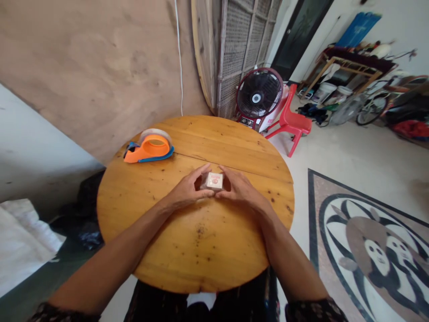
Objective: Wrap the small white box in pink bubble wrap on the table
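Note:
A small whitish box (215,180) with red print on top sits near the middle of the round wooden table (201,250). What looks like clear plastic shows along its left side. My left hand (192,185) curves around the left end, its thumb along the near edge and a forefinger at the far edge. From the other side my right hand (237,184) closes on the right end in the same way. The thumb tips almost meet in front of the box. The other fingers are partly hidden behind the thumbs and palms.
An orange and blue tape dispenser (150,146) with a large roll stands at the table's far left. Beyond the table are a dark red fan (259,94) and a red plastic chair (295,120). A plywood-coloured wall (100,58) rises behind.

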The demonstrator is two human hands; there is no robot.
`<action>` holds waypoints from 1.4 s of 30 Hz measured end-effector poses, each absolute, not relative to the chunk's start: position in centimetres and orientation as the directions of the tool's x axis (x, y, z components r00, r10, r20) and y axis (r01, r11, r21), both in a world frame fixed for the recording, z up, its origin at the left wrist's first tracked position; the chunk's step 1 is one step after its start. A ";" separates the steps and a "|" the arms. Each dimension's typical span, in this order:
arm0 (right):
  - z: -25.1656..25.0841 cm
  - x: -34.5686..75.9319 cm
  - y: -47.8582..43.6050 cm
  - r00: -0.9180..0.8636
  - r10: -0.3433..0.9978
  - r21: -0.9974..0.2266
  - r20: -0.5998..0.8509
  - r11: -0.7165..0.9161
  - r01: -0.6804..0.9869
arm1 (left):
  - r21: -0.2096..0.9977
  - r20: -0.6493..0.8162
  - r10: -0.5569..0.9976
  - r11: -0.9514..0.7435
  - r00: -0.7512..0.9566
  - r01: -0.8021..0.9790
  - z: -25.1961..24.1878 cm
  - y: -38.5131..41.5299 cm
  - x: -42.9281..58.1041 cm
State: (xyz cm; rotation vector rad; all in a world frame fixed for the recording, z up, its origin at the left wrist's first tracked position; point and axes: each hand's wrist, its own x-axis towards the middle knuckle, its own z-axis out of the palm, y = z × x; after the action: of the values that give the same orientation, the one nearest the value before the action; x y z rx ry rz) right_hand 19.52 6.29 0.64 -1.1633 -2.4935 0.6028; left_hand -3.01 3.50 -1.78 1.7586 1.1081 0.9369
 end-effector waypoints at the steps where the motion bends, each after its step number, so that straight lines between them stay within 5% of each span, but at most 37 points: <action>1: 0.7 19.8 6.4 -0.627 0.774 -0.522 0.090 0.573 0.632 | 0.905 0.147 0.925 -0.269 0.350 0.330 -1.8 3.6 -3.3; 10: 1.4 21.7 7.3 -0.620 0.785 -0.559 0.008 0.517 0.648 | 0.823 0.108 0.932 -0.279 0.347 0.494 -1.8 3.8 -5.5; 21: 1.1 20.0 6.9 -0.661 0.744 -0.434 0.094 0.628 0.646 | 0.887 0.103 0.939 -0.236 0.328 0.397 -2.6 4.2 -3.7; 30: 1.7 20.0 6.9 -0.629 0.749 -0.506 0.209 0.633 0.585 | 0.931 0.228 0.945 -0.281 0.234 0.231 -2.3 3.6 -2.8; 42: 1.4 22.1 7.1 -0.630 0.777 -0.543 0.010 0.533 0.649 | 0.898 0.105 0.954 -0.212 0.280 0.385 -2.2 3.8 -4.7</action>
State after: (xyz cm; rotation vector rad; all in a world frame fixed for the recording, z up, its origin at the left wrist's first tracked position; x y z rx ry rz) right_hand 22.13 7.06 1.36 -1.1979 -2.5222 0.7384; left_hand -4.75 3.82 -2.19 1.7514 1.2227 0.8997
